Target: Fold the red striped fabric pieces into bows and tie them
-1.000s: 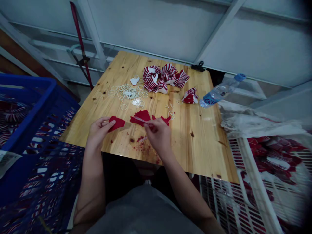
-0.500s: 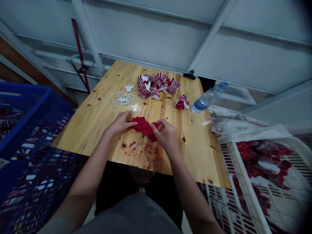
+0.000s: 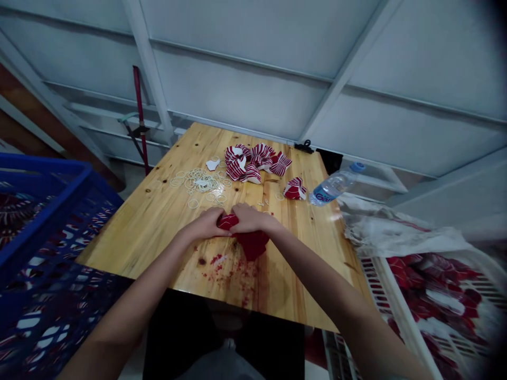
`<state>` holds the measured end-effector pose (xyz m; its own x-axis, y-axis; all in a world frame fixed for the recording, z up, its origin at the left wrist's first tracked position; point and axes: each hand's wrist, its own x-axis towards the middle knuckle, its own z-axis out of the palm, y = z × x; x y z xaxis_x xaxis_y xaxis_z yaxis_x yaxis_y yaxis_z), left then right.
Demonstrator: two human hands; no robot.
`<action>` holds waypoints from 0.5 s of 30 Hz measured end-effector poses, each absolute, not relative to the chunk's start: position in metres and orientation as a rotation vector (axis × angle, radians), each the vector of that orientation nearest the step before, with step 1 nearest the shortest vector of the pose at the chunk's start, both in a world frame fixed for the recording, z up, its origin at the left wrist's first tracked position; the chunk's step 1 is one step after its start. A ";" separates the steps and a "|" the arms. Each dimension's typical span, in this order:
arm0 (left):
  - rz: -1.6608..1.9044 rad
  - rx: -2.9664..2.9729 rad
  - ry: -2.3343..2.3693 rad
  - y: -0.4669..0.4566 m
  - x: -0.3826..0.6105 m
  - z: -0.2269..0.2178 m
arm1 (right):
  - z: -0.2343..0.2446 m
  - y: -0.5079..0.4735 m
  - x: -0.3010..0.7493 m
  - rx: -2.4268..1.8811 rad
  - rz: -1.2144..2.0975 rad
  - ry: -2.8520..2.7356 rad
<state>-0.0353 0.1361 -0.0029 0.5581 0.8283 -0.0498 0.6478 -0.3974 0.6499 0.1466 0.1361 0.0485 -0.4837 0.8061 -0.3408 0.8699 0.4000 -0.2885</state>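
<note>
Both my hands are closed on a red fabric piece with thin white lines, low over the wooden table. My left hand pinches its left end. Close beside it, my right hand grips the same cloth from above, and part of the fabric hangs out below toward the table's front edge. Beyond my left hand lies a loose pile of pale rubber bands. Several bunched red-and-white striped fabric pieces lie farther back, and one more striped bundle sits to the right.
A water bottle lies at the table's right side, and a black clip is at the back edge. Red lint is scattered in front. A blue crate stands left, a white basket with red fabric right.
My right hand has moved left along the cloth, close to my left hand. The fabric is now gathered between them, with its loose part hanging lower. The view has tilted up slightly.
</note>
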 end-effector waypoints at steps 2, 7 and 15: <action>0.469 2.036 1.179 0.131 -0.037 -0.004 | 0.047 0.136 0.146 1.528 -0.730 2.535; 0.864 1.479 1.022 0.125 -0.053 0.003 | 0.047 0.141 0.147 1.493 -1.377 2.735; 0.871 0.726 0.357 0.101 -0.040 -0.003 | 0.050 0.108 0.145 1.614 -2.326 2.722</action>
<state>-0.0400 0.1006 -0.0028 0.6070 0.7947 0.0019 -0.5647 0.4296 0.7047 0.1447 0.1077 0.0504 -0.4186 0.9051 0.0745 0.0675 0.1129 -0.9913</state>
